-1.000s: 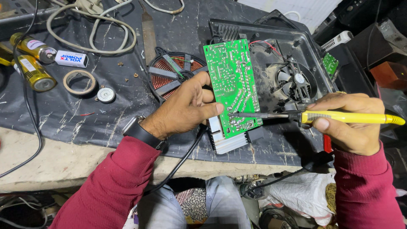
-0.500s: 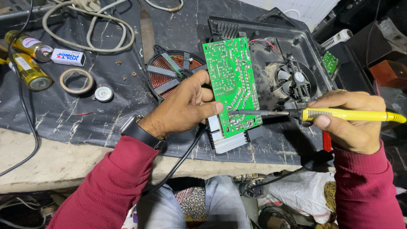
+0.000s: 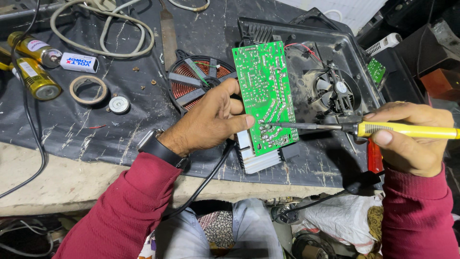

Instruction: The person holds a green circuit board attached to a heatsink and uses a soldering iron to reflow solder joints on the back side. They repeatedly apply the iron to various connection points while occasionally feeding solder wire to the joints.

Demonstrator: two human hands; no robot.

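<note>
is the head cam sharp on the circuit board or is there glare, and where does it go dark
Head view: the green circuit board is sharp and evenly lit, traces readable, no glare; the left hand and right hand are crisp, without motion blur; the yellow soldering iron handle is bright but not blown out; the top right corner and under-bench bottom left fall into deep shadow.

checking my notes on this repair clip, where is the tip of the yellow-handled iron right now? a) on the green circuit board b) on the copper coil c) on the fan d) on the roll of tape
a: the right hand holds the yellow-handled soldering iron with its tip on the lower part of the green circuit board, which the left hand steadies.
</note>
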